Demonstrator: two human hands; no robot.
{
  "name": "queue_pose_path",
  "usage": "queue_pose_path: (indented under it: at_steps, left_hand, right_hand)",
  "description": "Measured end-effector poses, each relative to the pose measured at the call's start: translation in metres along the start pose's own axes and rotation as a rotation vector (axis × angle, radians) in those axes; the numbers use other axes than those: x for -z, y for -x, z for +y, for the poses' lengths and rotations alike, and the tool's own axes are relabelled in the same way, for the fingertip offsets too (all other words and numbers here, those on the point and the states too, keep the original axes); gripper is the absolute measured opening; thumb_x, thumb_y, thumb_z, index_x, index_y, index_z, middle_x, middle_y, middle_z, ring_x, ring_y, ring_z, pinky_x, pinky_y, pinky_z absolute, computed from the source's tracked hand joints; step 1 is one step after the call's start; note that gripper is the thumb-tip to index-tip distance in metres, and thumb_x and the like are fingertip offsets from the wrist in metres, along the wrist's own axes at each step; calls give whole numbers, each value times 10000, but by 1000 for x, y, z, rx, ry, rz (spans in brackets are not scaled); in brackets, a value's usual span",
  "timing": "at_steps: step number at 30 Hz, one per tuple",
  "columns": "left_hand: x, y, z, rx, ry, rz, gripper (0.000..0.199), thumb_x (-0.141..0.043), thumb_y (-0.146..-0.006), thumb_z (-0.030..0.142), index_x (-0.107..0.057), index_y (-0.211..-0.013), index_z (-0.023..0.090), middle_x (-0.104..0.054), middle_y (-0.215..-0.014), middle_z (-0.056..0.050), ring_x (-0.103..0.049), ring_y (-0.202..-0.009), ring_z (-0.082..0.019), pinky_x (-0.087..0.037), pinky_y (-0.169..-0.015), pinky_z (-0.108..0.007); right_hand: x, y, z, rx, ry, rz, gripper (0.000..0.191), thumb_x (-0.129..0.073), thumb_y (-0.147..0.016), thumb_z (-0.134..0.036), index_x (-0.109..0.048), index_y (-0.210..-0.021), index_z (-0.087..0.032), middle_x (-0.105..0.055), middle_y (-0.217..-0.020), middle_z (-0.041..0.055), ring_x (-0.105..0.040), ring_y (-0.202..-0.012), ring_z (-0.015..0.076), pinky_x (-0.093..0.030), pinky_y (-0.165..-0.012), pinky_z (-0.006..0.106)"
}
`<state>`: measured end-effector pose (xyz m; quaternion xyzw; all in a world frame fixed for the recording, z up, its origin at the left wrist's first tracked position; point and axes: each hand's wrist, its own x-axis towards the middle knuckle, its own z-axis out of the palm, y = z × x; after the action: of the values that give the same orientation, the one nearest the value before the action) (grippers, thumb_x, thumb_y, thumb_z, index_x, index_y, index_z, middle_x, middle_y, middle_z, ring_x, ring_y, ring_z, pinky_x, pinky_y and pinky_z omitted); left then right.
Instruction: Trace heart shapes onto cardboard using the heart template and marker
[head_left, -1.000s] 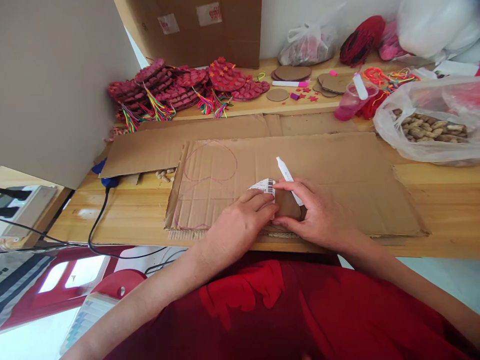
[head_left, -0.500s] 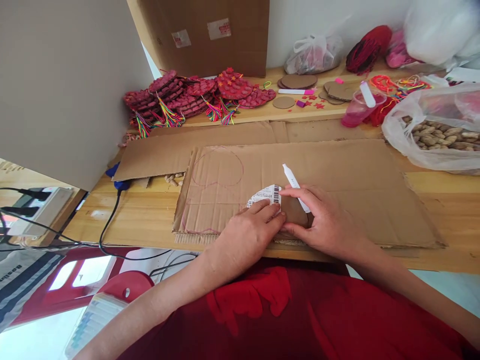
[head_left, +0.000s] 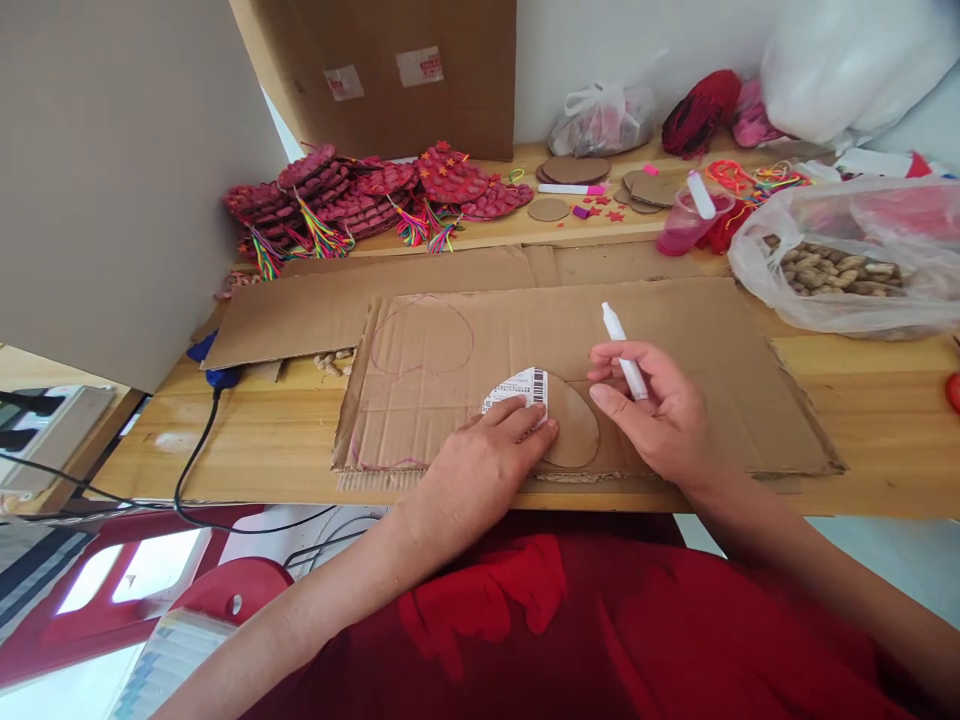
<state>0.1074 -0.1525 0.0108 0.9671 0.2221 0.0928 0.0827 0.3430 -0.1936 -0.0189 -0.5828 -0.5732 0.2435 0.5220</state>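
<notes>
A rounded cardboard cutout (head_left: 574, 425) with a white barcode label (head_left: 517, 388) lies on a large cardboard sheet (head_left: 675, 330). My left hand (head_left: 487, 455) rests flat over the cutout's left part, fingers extended and pressing it down; that side of its outline is hidden. To the right, my right hand (head_left: 660, 410) is raised a little above the sheet, its fingers closed round a white marker (head_left: 615, 325) that tilts up to the left. Purplish outlines (head_left: 424, 335) are drawn on the sheet's left side.
Behind stand a pile of red scale-like pieces with tassels (head_left: 360, 195), cardboard discs (head_left: 574, 170), a capped marker (head_left: 570, 189), a pink cup (head_left: 686, 225) and a plastic bag of peanuts (head_left: 832, 270). A black cable (head_left: 196, 450) runs at left.
My right hand has lifted off the cutout and moved right and up with the marker, uncovering the cutout's right edge. My left hand stays on the cutout. The view has shifted slightly.
</notes>
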Motion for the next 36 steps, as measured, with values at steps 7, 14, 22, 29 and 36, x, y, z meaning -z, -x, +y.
queue_pose_path:
  at_steps: [7,14,22,29,36]
  left_hand:
    - [-2,-1,-10,3,77,19,368,-534,-1019,69,-667,-1343,181,-619,-1447,-139,-595,-1348,-295,-585,-1093,-498]
    - [-11,1,-27,-30,112,51,429,-515,-1034,86,-686,-1373,286,-573,-1518,-103,-556,-1411,-281,-563,-1113,-482]
    - [11,-12,-35,-62,125,-99,378,-533,-1050,148,-740,-1319,313,-628,-1458,-99,-596,-1340,-266,-538,-1105,-460]
    - [20,-19,-40,-36,141,-182,402,-516,-1045,162,-740,-1323,346,-650,-1443,-53,-577,-1335,-243,-491,-1132,-439]
    - [20,-18,-41,-3,169,-197,426,-534,-1030,131,-731,-1336,351,-631,-1482,-44,-545,-1387,-246,-480,-1150,-439]
  right_hand:
    - [-3,-4,-3,-18,10,100,270,-697,-906,-278,-665,-1174,-281,-720,-1170,58,-706,-884,183,-605,-723,338]
    - [7,9,-15,-34,87,40,299,-657,-912,-241,-635,-1209,-272,-706,-1201,63,-678,-855,175,-565,-664,327]
    - [15,32,-17,18,230,-99,367,-687,-906,-221,-628,-1263,-285,-732,-999,36,-708,-869,216,-589,-801,399]
    - [12,33,-14,84,365,-110,380,-694,-889,-240,-643,-1260,-302,-722,-1084,52,-709,-954,257,-585,-852,435]
    - [9,30,-15,112,370,-105,320,-669,-907,-238,-649,-1222,-286,-721,-1050,53,-707,-943,249,-580,-868,428]
